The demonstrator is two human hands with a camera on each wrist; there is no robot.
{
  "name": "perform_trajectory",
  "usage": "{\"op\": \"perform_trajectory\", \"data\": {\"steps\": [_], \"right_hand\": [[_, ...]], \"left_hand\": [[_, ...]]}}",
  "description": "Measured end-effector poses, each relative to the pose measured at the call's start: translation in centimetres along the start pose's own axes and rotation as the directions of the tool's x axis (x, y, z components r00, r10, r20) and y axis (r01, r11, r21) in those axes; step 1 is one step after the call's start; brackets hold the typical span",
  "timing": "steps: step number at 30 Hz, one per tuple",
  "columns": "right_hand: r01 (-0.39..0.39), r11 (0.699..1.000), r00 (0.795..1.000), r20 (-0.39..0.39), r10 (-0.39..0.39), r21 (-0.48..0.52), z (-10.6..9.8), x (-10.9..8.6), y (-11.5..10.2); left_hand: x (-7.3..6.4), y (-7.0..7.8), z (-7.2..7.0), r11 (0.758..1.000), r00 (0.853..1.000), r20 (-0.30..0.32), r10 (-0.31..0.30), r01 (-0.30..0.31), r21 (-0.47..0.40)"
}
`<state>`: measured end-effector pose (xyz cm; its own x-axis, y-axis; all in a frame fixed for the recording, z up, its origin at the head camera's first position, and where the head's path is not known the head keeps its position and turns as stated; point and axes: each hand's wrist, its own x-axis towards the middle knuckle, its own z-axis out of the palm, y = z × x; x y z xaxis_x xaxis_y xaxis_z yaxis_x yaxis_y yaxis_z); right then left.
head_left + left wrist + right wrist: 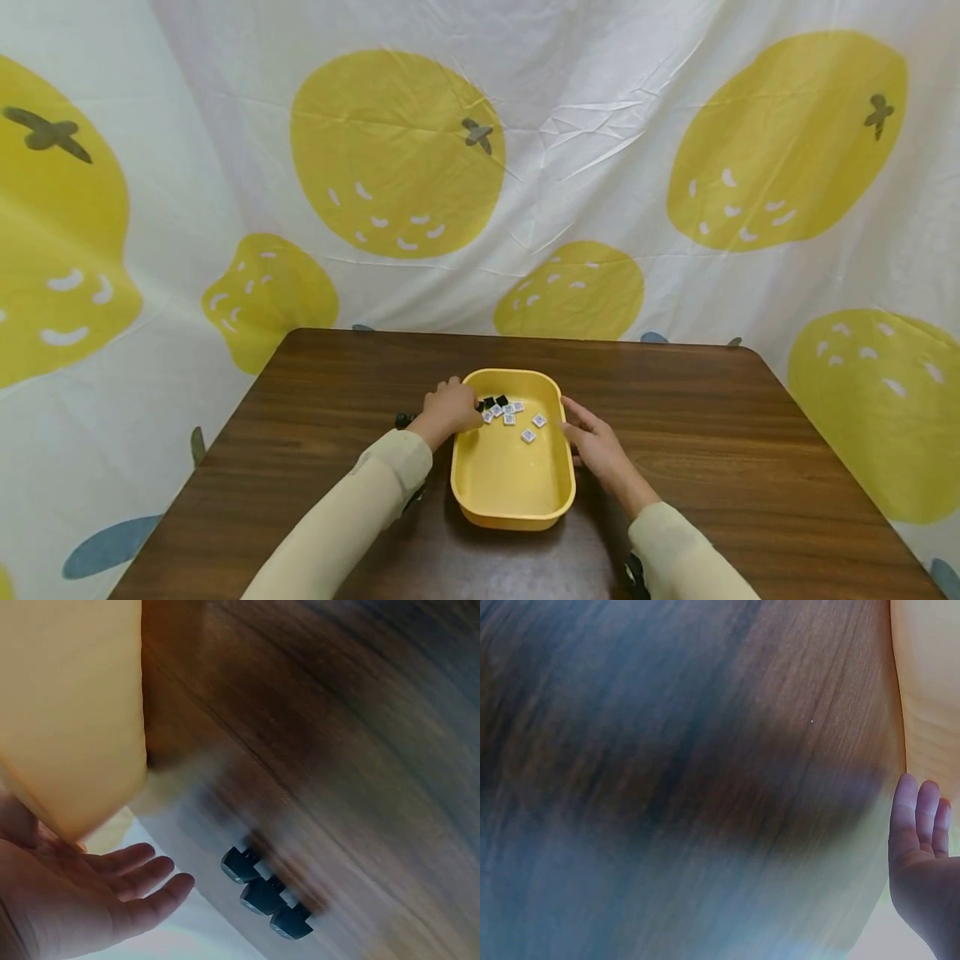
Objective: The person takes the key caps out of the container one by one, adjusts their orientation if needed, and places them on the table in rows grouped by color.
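A yellow rectangular tray (513, 487) stands on the table. Toward its far end lie several small white square pieces (528, 436) with dark print, beside a few black ones (502, 401). My left hand (450, 410) reaches over the left rim, its thumb side inside near the black pieces. In the left wrist view, three loosely extended fingers (142, 881) stay outside the tray; the tray wall hides the thumb and index fingertips, so a held piece cannot be confirmed. My right hand (600, 442) rests its extended fingers along the tray's right wall. Three black keycap-like pieces (262, 895) sit left of the tray.
The brown wooden table (712, 467) extends around the tray on all sides. Behind it hangs a white cloth (585, 183) printed with yellow fruit.
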<state>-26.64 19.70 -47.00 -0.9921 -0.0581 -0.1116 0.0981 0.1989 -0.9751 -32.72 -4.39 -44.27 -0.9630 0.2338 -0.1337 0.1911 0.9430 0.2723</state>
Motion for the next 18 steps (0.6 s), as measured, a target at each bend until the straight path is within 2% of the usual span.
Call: {"op": "perform_trajectory", "data": {"steps": [8,18], "right_hand": [[0.005,1.0,1.0,-0.004,-0.005,0.009,0.0,-0.1,0.0],[0.015,1.0,1.0,0.001,-0.015,-0.001,0.0,-0.3,-0.2]], "left_hand": [[0.4,0.4,0.3,0.999,0.999,0.014,-0.051,0.051,0.019],[0.5,1.1,0.6,0.988,0.996,-0.003,-0.084,0.084,0.126]]}}
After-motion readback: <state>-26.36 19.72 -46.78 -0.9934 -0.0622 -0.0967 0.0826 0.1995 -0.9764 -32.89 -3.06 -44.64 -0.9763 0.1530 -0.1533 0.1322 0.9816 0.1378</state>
